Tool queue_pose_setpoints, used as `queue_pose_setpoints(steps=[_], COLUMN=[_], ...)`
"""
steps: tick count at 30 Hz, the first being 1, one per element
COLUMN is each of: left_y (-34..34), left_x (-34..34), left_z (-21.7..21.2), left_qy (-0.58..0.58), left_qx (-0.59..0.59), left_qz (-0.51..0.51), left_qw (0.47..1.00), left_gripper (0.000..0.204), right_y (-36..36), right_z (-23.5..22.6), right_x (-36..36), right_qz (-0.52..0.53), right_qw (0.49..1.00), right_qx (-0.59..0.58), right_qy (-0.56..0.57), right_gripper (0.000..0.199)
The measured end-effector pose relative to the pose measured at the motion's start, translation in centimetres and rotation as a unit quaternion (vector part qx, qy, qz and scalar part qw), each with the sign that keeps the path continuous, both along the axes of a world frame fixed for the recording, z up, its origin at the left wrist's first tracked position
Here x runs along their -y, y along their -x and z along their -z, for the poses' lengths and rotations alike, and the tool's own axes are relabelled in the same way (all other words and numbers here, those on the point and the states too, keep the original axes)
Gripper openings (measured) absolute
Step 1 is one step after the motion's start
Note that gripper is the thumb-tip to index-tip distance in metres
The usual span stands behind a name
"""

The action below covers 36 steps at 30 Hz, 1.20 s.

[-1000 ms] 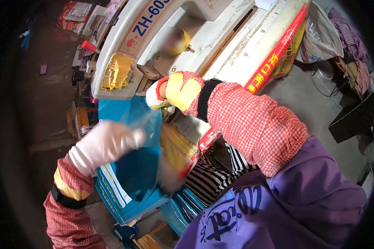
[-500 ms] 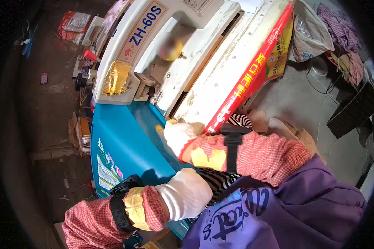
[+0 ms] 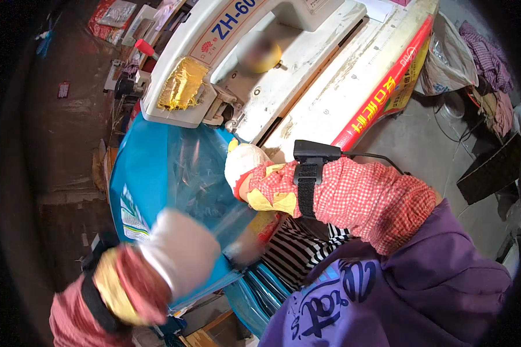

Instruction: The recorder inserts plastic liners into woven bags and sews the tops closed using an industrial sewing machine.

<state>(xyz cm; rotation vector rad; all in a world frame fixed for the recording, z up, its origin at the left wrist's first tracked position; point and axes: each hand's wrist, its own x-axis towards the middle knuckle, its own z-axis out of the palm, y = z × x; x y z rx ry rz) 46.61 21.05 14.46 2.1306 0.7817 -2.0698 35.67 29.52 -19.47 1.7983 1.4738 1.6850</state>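
We have the blue plastic sack (image 3: 139, 168) spread at the left end of the sewing table (image 3: 324, 107), its upper edge beneath the head of the white sewing machine (image 3: 179, 52). A glossy, see-through layer covers part of it; we cannot tell whether anything is inside.

Our gloved right hand (image 3: 246, 165) is at the sack's right side, near the machine's presser foot (image 3: 233, 122), a yellow fingertip showing; we cannot tell whether it pinches the film. Our gloved left hand (image 3: 182, 248) is blurred above the sack's lower part, its fingers hidden, so its grip is also unclear.

More folded blue sacks (image 3: 263, 298) lie below, beside our striped trousers (image 3: 295, 248). Beyond the table's red near edge, a whitish plastic bag (image 3: 451, 69) holds crumpled clear film (image 3: 438, 49), with checked purple cloth (image 3: 486, 49) just beside it.
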Motion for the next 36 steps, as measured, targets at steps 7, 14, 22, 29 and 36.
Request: queue_pose_setpoints(steps=[7, 14, 22, 29, 36], left_y=[-3.2, -1.7, 0.2, -2.2, -3.7], left_x=[3.9, -4.7, 2.0, 0.1, 3.4], left_z=[6.2, -0.9, 5.6, 2.4, 5.5], left_qy=[0.050, -0.064, -0.007, 0.091, 0.004], left_qx=[0.167, 0.102, 0.225, 0.173, 0.205], left_qz=[0.071, -0.016, 0.023, -0.177, -0.131], left_qw=[0.982, 0.993, 0.974, 0.965, 0.970], left_gripper=[0.013, 0.026, 0.020, 0.031, 0.012], right_y=[-2.9, -4.9, -6.1, 7.1, 3.0], right_z=[-7.6, -10.1, -14.9, -4.4, -8.9], right_x=[-1.9, -1.2, -0.7, -10.7, -5.9], right_qz=[-0.312, -0.316, -0.306, -0.790, -0.770], right_qw=[0.741, 0.692, 0.585, -0.044, -0.448], right_qx=[-0.468, -0.507, -0.540, -0.230, -0.032], right_qy=[0.368, 0.405, 0.522, 0.567, 0.454], right_gripper=[0.018, 0.019, 0.043, 0.050, 0.043])
